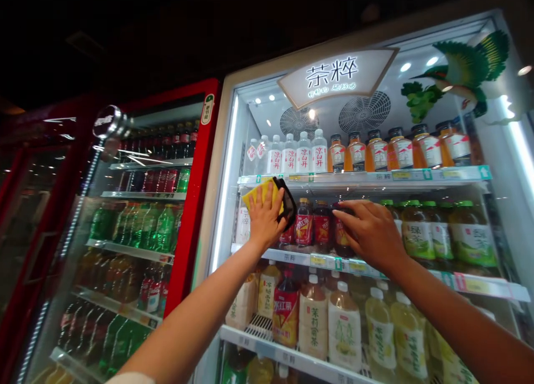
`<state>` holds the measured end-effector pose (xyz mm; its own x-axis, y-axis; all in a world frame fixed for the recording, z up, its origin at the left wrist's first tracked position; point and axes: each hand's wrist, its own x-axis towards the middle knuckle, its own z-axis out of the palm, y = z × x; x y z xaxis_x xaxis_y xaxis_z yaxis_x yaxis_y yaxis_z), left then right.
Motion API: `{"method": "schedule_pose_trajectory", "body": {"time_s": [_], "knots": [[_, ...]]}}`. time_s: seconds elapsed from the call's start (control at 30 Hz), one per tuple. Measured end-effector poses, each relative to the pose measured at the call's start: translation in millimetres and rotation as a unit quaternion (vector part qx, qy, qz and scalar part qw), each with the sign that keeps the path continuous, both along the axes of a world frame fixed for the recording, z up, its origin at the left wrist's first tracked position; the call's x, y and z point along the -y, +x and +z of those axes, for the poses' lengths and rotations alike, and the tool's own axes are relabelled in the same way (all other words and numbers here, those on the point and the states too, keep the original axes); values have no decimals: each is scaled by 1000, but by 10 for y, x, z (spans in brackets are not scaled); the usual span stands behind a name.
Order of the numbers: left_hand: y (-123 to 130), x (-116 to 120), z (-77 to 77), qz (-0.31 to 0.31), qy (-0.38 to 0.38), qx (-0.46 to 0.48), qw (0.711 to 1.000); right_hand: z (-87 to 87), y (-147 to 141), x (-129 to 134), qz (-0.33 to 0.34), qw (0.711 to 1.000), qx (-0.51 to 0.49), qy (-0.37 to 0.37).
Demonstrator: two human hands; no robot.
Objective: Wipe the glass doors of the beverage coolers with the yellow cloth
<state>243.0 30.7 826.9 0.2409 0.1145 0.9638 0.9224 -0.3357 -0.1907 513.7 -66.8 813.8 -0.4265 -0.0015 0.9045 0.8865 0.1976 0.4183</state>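
Yellow-and-black cloth (250,199) is sitting mid-frame, left hand (266,220) hiding part of it with spread fingers. Right hand (377,231) is showing bent fingers right of center, can't tell if they're pinching anything.

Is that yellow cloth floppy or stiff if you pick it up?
Probably floppy: the yellow cloth has a dark edge that looks bent beside the left hand. It's likely light too, since one spread hand seems enough to keep it up there.
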Motion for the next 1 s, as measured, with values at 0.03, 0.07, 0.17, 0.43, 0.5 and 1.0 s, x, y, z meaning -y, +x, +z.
{"method": "schedule_pose_trajectory", "body": {"time_s": [0.03,0.07,0.17,0.43,0.5,1.0], "knots": [[-9,9,-85,-12,3,-45,999,-18,-46,11,1,1000,4,4],[4,21,-140,-24,5,-96,995,-29,-97,18,1,1000,8,8],[53,31,-42,-41,4,-190,981,-21,-259,11,1,1000,16,19],[-356,-73,158,5,-32,71,997,-131,-306,-45,9,999,33,6],[-279,-30,-103,8,-37,87,995,-159,-328,-58,11,999,43,-6],[-725,-153,-196,47,-31,69,996,-226,-659,-257,101,993,41,-49]]}}
